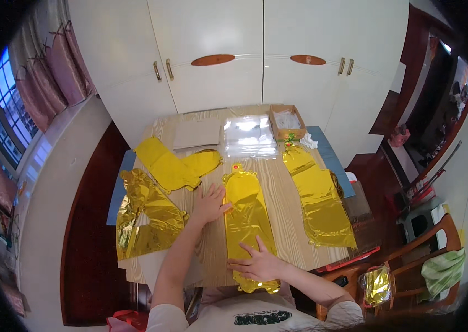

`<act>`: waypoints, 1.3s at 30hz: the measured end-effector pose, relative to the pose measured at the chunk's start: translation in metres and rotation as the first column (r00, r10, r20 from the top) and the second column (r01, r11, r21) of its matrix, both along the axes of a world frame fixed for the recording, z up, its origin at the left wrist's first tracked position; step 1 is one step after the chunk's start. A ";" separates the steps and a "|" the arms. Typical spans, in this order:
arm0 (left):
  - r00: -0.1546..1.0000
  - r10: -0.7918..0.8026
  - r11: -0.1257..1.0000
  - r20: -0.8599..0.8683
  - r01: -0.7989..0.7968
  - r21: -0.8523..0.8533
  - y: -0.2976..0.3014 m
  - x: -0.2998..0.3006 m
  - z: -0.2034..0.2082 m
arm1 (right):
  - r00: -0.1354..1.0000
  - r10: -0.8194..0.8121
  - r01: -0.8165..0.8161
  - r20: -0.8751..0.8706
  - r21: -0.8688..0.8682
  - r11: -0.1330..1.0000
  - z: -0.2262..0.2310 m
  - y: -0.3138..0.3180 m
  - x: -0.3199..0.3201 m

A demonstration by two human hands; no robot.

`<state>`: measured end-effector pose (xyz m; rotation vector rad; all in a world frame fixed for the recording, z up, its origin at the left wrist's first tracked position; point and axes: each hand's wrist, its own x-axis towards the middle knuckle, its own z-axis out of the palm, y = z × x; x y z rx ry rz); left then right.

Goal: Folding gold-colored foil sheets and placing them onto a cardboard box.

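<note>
A flat gold foil balloon [245, 221] lies lengthwise on the wood-grain table [289, 193] in front of me, with a small red spot at its far end. My right hand [259, 264] rests on its near part, fingers spread, holding nothing. Beside its left edge, my left hand [209, 205] lies on the table with fingers stretched out; the thumb reaches the foil. To the left are a bent gold foil balloon [167, 166] and a crinkled, shinier one [151, 216]. Another gold foil balloon [320, 205] stretches along the table's right side.
Clear plastic sleeves [249, 135], a greyish flat sheet [196, 134] and a small box with plastic inside [287, 122] sit at the back. A crumpled white tissue [308, 141] is by the box. White cabinets [206, 33] stand behind; a wooden chair [411, 254] is at right.
</note>
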<state>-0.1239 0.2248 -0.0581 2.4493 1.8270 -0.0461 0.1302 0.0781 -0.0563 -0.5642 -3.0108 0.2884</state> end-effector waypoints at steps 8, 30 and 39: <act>0.968 -0.202 0.978 0.149 0.192 0.078 -0.038 0.017 -0.008 | 0.996 0.049 -0.045 0.069 -0.055 0.997 0.011 0.006 0.005; 0.986 -0.157 0.971 0.055 0.144 0.189 -0.052 0.018 -0.009 | 0.856 -0.458 0.482 -0.239 0.051 0.874 0.028 0.379 -0.155; 0.989 -0.140 0.978 0.036 0.133 0.162 -0.052 0.015 -0.002 | 0.894 -0.436 0.444 -0.106 0.340 0.829 0.000 0.432 -0.178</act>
